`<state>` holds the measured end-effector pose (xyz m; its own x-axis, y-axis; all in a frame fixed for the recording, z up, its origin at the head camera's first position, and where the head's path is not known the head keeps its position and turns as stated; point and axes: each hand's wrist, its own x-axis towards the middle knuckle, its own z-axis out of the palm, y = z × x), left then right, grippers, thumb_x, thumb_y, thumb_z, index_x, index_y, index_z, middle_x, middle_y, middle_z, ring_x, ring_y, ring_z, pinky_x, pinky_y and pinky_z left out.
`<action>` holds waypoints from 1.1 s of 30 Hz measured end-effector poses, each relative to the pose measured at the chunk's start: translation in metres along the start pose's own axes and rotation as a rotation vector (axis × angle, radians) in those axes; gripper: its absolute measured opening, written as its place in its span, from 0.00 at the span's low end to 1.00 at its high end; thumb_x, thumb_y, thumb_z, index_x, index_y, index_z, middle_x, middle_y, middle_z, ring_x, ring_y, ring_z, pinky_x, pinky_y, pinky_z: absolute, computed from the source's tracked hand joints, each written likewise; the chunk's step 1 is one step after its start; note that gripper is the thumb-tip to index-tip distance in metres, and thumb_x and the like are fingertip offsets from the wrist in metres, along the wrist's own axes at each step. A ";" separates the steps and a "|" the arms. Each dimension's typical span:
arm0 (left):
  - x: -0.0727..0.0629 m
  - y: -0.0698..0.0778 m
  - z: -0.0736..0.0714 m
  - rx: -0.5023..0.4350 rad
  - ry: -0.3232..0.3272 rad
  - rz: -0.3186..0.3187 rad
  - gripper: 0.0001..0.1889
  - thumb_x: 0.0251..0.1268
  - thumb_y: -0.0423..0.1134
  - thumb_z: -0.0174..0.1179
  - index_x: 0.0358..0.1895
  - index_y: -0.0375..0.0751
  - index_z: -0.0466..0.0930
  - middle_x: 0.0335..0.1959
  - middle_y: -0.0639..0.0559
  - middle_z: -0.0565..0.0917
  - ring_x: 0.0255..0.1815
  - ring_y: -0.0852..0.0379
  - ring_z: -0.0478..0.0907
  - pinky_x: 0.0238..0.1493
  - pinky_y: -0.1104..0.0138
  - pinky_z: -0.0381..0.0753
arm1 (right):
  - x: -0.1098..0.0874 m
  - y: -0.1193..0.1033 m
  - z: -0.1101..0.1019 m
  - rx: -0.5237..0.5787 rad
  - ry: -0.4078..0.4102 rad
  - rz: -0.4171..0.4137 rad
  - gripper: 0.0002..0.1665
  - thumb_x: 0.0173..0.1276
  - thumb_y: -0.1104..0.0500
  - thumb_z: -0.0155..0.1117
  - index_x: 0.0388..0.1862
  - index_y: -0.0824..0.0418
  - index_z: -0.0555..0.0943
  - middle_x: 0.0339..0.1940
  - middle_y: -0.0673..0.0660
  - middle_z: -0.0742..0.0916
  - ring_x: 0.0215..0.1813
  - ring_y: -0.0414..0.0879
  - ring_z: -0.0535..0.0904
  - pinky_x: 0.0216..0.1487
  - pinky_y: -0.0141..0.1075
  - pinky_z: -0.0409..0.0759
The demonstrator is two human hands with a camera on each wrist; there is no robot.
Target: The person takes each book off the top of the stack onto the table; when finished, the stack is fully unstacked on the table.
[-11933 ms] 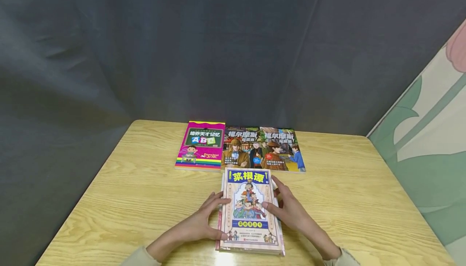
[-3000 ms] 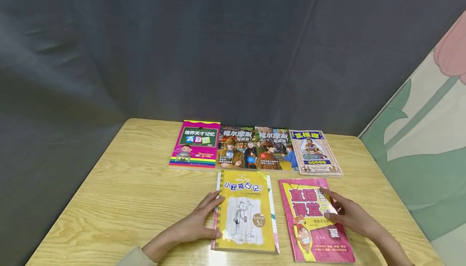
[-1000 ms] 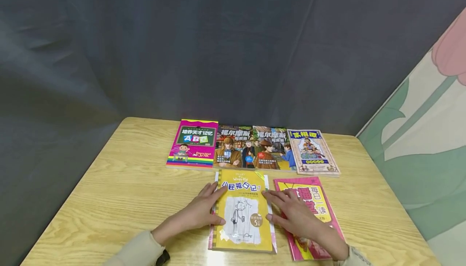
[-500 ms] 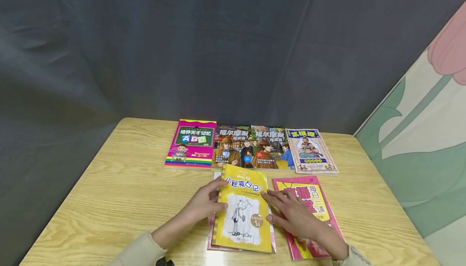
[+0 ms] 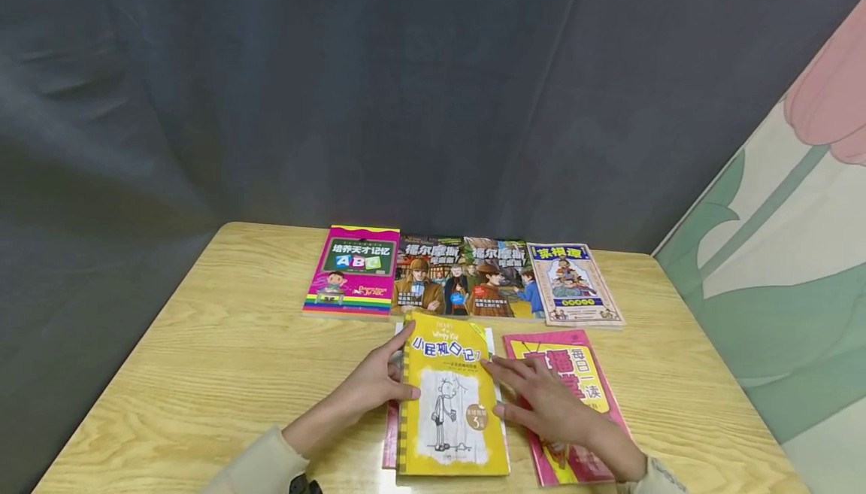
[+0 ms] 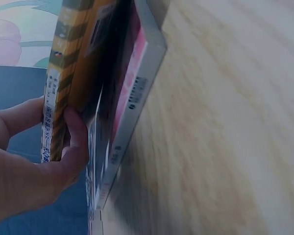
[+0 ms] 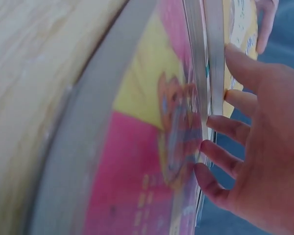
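My left hand pinches the yellow cartoon book by its striped spine, thumb on the cover. In the left wrist view the book's spine side is raised off a stack, with the fingers tucked beneath. Pink and white edges of the lower books show under it. My right hand reaches across a pink book; its spread fingertips touch the right edge of the yellow book and the stack, as the right wrist view shows.
Along the table's back edge lie a magenta ABC book, two dark detective books side by side, and a cream-and-blue book. A dark curtain hangs behind the table; a flower-patterned wall stands at right.
The cream-and-blue book went from the stack to the back row, and the pink book to the right. Just now my left hand has gripped the yellow book and raised its spine side.
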<state>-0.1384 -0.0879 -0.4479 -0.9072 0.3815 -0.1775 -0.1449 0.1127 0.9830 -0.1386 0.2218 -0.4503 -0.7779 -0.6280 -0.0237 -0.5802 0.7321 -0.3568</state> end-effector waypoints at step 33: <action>-0.076 -0.012 -0.131 -0.091 -0.010 -0.012 0.50 0.62 0.27 0.59 0.78 0.48 0.33 0.72 0.30 0.47 0.57 0.49 0.75 0.49 0.61 0.82 | -0.003 0.001 0.002 -0.044 0.043 -0.058 0.39 0.66 0.38 0.59 0.72 0.52 0.66 0.72 0.57 0.70 0.56 0.48 0.64 0.52 0.53 0.71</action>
<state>-0.1191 -0.2382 -0.4404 -0.9010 0.3902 -0.1896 -0.1917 0.0338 0.9809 -0.1367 0.2243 -0.4523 -0.7518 -0.6584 0.0360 -0.6338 0.7065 -0.3148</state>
